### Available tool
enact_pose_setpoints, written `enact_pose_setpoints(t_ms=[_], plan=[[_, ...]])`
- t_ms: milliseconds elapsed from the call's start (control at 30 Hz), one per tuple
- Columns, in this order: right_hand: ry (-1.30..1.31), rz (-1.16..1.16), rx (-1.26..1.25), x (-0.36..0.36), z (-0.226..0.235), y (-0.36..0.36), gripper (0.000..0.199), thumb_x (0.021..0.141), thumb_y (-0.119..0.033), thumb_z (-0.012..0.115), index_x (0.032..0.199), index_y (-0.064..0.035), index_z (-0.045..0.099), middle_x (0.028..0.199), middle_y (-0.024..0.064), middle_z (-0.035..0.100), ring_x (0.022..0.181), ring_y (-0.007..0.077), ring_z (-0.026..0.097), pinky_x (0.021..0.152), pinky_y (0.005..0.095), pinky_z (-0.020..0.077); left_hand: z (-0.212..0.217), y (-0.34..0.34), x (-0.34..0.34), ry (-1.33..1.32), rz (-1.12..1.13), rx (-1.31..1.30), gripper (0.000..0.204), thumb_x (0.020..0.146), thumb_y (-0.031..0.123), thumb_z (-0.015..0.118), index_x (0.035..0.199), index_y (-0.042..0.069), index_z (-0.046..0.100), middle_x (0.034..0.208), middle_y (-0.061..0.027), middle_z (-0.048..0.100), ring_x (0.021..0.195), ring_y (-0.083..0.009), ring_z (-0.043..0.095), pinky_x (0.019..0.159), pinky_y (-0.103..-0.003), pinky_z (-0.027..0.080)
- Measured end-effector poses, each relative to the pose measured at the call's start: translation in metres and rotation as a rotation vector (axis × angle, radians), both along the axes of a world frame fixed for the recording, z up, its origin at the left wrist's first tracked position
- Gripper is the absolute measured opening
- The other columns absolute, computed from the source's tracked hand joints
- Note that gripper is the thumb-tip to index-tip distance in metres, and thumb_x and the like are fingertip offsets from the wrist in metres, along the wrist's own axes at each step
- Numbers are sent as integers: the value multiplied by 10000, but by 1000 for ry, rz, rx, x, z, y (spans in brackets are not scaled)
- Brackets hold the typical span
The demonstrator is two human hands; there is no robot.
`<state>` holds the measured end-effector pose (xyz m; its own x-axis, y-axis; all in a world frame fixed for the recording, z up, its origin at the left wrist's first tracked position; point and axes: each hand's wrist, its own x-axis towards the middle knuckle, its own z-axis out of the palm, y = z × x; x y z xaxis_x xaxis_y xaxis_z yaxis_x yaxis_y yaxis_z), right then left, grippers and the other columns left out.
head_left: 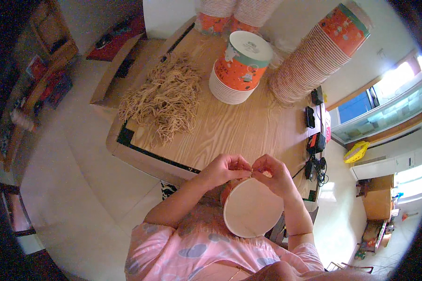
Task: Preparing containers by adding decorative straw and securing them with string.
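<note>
So, one wide tub [253,210], white inside, orange-red outside, mouth up, right in front of the chest

Got a wood-grain table [229,136] ahead, with a long leaning stack of tubs [309,65] at far right. Then a tangled heap of tan strands [166,98] on the left, just beside an upturned tub stack [244,70]. Left hand [229,168] and right hand [273,175] both closed in a pinch, partly blocking the tub's far rim; can't tell on what. Black adapters [316,143] along the table's right edge.

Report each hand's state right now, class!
Left hand: pinched closed by the rim of a round orange-and-white paper bucket; anything gripped cannot be told.
Right hand: pinched closed beside the left; anything gripped cannot be told.
</note>
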<state>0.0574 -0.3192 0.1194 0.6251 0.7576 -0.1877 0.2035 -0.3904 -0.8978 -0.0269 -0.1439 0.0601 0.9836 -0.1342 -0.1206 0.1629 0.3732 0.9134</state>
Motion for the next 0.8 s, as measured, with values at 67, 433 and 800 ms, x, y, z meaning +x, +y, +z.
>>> enact_pose_setpoints(t_ms=[67,433,800], plan=[[-15,10,-7,0,-1,-1,149,795,-1,658,907,-18,561,845,18,577,793,95,563,747,244,480,1,-1,0,14,2,-16,172,789,95,693,924,15,624,869,-38,654,803,-93,604,749,-249,495],[-157,17,-137,-8,16,9,129,786,-44,676,885,-26,595,770,12,597,694,100,548,657,245,462,-3,0,-3,-49,131,40,130,808,110,680,883,22,620,796,-15,638,733,-69,586,674,-231,493],[-314,27,-118,-8,15,9,93,802,-105,647,840,-24,625,736,67,616,628,157,557,590,289,464,-6,2,-3,60,142,-62,157,860,165,634,934,26,636,830,-36,668,708,-78,593,652,-232,487]])
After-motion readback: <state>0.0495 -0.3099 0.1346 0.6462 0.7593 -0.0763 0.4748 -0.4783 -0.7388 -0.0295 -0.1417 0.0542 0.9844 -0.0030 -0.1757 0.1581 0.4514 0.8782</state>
